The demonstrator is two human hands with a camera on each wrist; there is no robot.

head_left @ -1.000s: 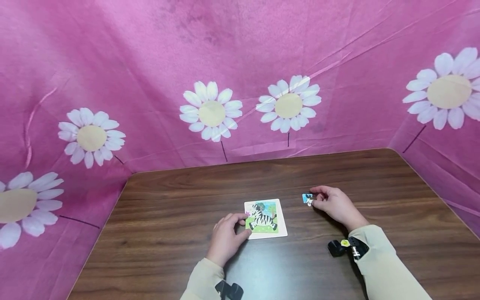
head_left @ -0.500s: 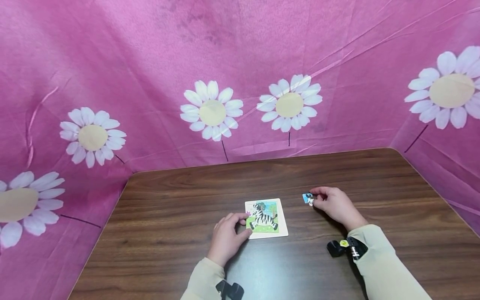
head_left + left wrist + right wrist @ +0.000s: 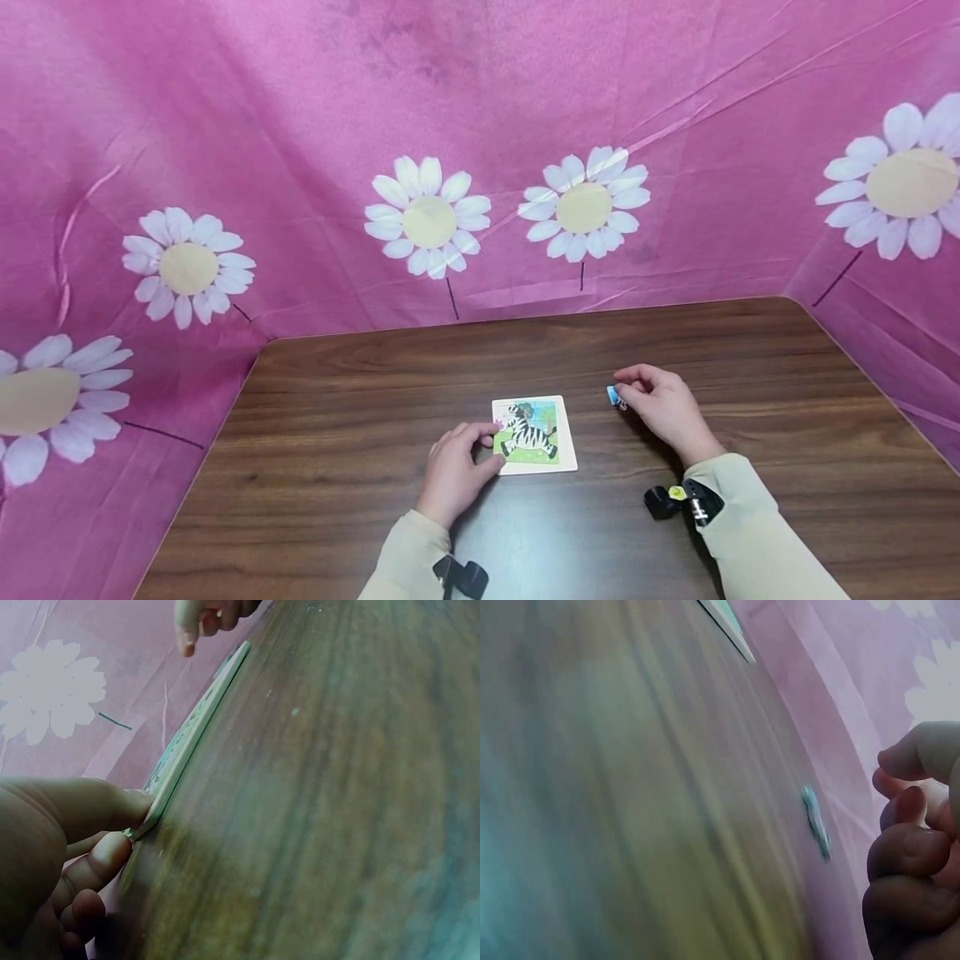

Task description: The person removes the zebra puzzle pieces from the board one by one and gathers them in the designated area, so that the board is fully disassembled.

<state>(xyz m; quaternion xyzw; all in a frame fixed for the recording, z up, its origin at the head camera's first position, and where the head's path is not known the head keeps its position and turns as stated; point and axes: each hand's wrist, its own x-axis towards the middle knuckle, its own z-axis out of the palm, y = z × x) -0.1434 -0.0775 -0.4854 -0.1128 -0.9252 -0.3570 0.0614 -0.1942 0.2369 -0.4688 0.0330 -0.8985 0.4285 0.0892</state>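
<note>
A square zebra puzzle board (image 3: 570,454) with a pale border lies on the table; pieces forming a zebra on green grass fill its middle. My left hand (image 3: 457,477) pinches its left edge, and in the left wrist view the thumb (image 3: 112,806) lies on top of the board with fingers at its side. To the right, a small blue puzzle piece (image 3: 612,395) with black-and-white markings lies on the table. My right hand (image 3: 671,412) hovers over it, partly covering it. In the right wrist view the piece (image 3: 816,823) lies apart from the curled fingers (image 3: 909,851), which hold nothing.
The brown wood-grain table (image 3: 337,417) has a far edge along a pink cloth backdrop (image 3: 300,125) printed with large white daisies. Black camera mounts sit on both wrists, at the left (image 3: 461,577) and at the right (image 3: 678,502).
The right hand has come off the puzzle piece and shifted slightly left and up, covering more of it. The left hand and the board stay in place.
</note>
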